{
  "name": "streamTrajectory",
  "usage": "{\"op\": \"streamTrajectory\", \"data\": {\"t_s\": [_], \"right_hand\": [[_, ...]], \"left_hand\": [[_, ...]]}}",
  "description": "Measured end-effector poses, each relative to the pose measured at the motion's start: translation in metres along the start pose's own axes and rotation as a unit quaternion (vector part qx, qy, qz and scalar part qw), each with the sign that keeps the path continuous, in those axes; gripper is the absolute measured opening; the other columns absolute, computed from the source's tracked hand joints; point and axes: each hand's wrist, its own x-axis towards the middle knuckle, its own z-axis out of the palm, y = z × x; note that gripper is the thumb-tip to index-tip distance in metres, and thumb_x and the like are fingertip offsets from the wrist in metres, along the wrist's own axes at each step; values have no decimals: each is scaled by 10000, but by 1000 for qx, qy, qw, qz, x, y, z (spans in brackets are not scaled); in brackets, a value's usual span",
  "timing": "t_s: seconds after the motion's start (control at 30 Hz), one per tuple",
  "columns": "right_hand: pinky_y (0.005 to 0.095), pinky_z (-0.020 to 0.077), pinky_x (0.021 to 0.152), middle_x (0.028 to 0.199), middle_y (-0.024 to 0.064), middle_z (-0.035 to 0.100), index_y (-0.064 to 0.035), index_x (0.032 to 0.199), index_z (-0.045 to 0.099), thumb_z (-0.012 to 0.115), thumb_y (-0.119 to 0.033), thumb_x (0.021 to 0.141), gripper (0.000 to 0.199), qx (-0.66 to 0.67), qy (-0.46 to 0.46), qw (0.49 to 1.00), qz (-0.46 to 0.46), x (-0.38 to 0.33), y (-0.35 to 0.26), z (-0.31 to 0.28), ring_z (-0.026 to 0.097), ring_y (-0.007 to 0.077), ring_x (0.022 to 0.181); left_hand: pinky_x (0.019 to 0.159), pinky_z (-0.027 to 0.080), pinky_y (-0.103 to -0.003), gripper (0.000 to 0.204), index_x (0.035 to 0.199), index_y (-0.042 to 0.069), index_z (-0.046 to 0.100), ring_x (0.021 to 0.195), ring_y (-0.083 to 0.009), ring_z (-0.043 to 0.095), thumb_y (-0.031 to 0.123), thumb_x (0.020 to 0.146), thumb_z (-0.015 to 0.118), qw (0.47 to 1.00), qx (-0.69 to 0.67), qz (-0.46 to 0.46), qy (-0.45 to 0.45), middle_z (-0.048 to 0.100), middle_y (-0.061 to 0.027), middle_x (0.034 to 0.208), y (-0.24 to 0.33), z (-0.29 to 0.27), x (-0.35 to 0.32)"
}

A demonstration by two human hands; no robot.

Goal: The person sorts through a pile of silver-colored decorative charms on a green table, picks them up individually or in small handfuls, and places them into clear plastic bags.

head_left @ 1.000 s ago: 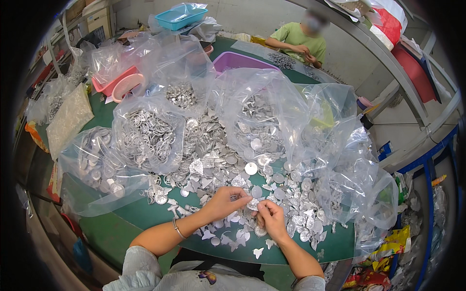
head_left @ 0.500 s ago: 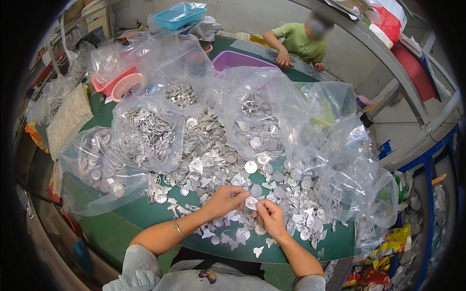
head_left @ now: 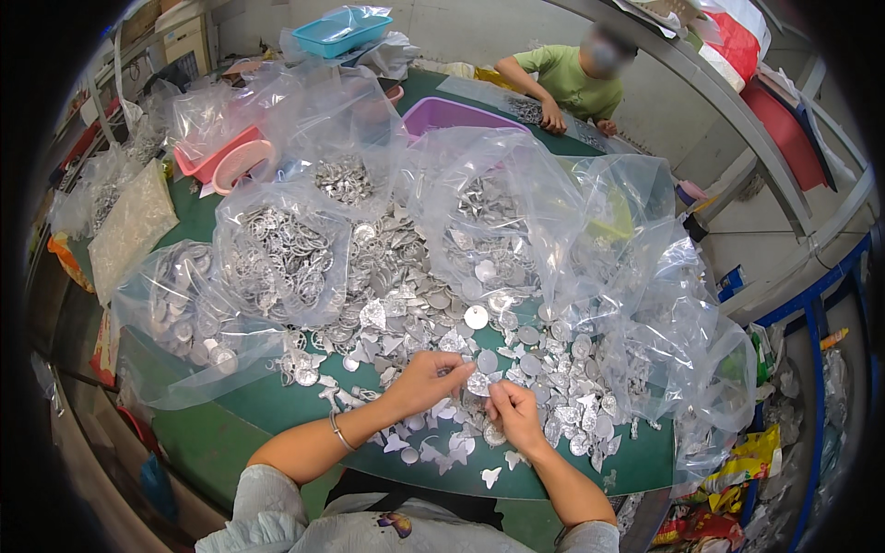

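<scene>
My left hand (head_left: 430, 382), with a metal bangle (head_left: 339, 429) on its wrist, is closed in a pinch at the near edge of a heap of silver-coloured metal pieces (head_left: 406, 276). Facing it, my right hand (head_left: 516, 413) is also pinched. Between the two sets of fingertips is a round, patterned silver pendant (head_left: 478, 383); both hands seem to grip its edges. Flat discs, leaf-like and winged shapes lie loose around and beneath my hands. One small winged piece (head_left: 490, 477) lies apart near the table's front edge.
Clear plastic bags of metal pieces (head_left: 277, 258) ring the heap on the green table (head_left: 249, 396). Behind are a purple tub (head_left: 461, 112), a pink basket (head_left: 205, 158) and a blue basket (head_left: 341, 35). Across the table, a person in green (head_left: 576, 83) handles small pieces.
My fingers have shifted slightly around the pendant, whose face now shows a little more. Across the table, the other person's hand has moved a little, and dark small pieces show beside it.
</scene>
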Motion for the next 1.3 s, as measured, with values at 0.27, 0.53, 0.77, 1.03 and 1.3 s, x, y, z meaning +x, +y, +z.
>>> {"op": "streamTrajectory", "data": {"t_s": [0.27, 0.53, 0.77, 1.03, 1.3], "right_hand": [[211, 314, 456, 518, -14, 448, -23, 642, 513, 460, -235, 919, 353, -23, 16, 999, -28, 0, -3, -1, 399, 52, 478], [220, 323, 449, 502, -3, 443, -19, 629, 508, 442, -237, 924, 373, -61, 26, 995, -68, 1, -1, -2, 407, 62, 466], [222, 334, 454, 499, 4, 457, -11, 628, 518, 446, -210, 917, 358, -73, 34, 994, -80, 1, -2, -2, 422, 67, 466], [213, 319, 440, 525, 4, 480, -5, 665, 546, 435, -230, 923, 359, -44, 44, 994, -85, 3, 3, -2, 407, 65, 459], [200, 266, 349, 520, 23, 457, -25, 720, 511, 381, -320, 943, 392, 150, -33, 988, 14, 6, -1, -8, 329, 62, 377]], "left_hand": [[511, 409, -220, 329, 662, -15, 572, 534, -70, 509, 230, 878, 526, 999, -20, -33, -15, 542, -22, 574, 6, 1, -2], [492, 404, -224, 381, 619, -14, 546, 503, -71, 496, 248, 891, 501, 999, -1, -20, -26, 523, -20, 536, 6, 1, -2], [479, 391, -226, 470, 524, -4, 515, 483, -70, 479, 270, 904, 478, 999, 8, -30, -25, 499, -11, 486, 8, 0, -2], [474, 407, -240, 447, 574, -23, 560, 462, -83, 503, 282, 893, 485, 1000, -17, -15, -15, 529, -37, 487, 2, 2, -1], [541, 418, -229, 291, 684, -15, 629, 565, -67, 529, 209, 854, 554, 1000, 13, -8, -27, 598, -36, 591, 8, 1, -3]]}}
